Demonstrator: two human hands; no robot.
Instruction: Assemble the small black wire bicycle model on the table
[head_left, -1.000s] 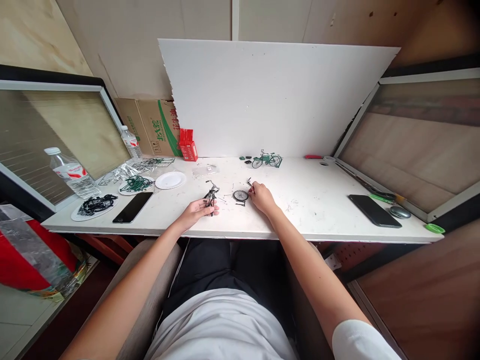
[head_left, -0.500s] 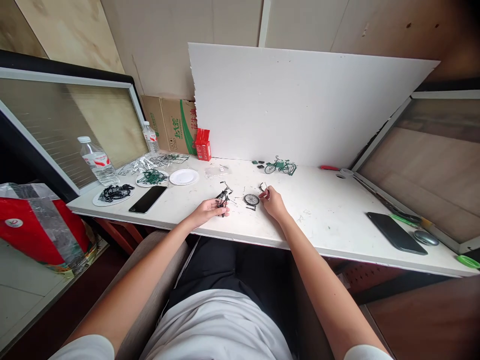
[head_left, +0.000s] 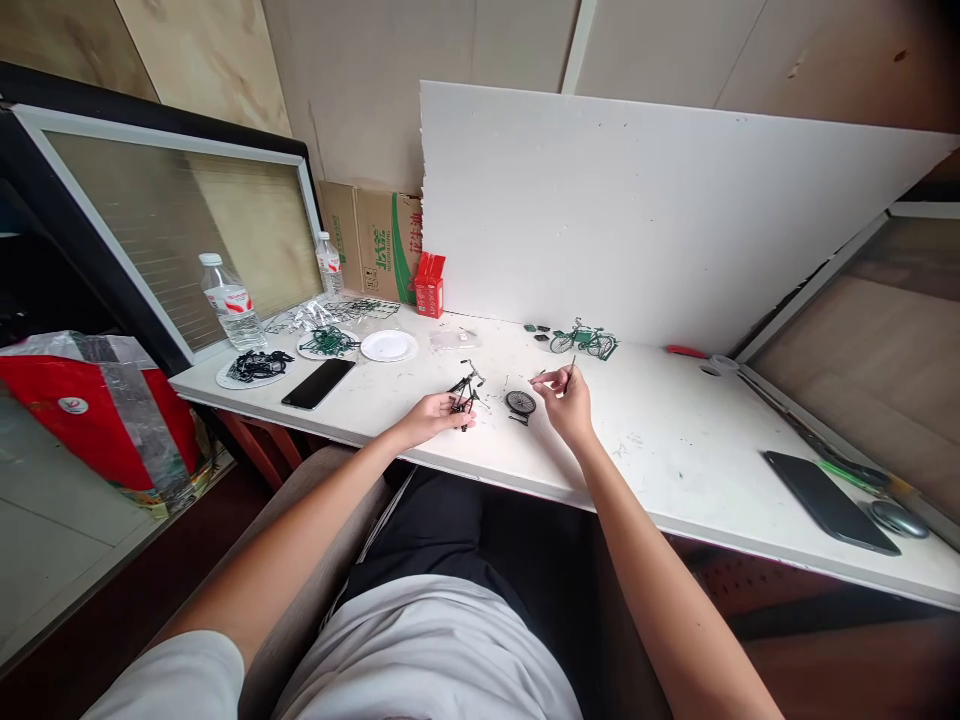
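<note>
My left hand [head_left: 429,420] is closed on a black model bicycle frame [head_left: 465,400] with a handlebar, held upright just above the table's front part. My right hand [head_left: 566,402] is up to the right of it. Its thumb and index finger come together at the tip, and a thin dark stick-like piece [head_left: 570,376] stands out from among the fingers. What the fingertips pinch is too small to make out. A black spoked wheel [head_left: 520,402] lies flat between my hands. Just below it is a small dark bar-shaped part [head_left: 518,420]. Tiny parts are scattered behind the wheel.
A green model bicycle [head_left: 583,340] stands farther back. To the left are paper plates with black parts [head_left: 259,367] and green parts [head_left: 328,342], a bare plate [head_left: 389,346], a phone [head_left: 319,384] and water bottles [head_left: 234,305]. Another phone [head_left: 829,502] lies right.
The view has swung left, so things sit farther right. My right hand has turned and lifted slightly from beside the wheel; the thin dark piece now points upward. My left hand still holds the bicycle frame.
</note>
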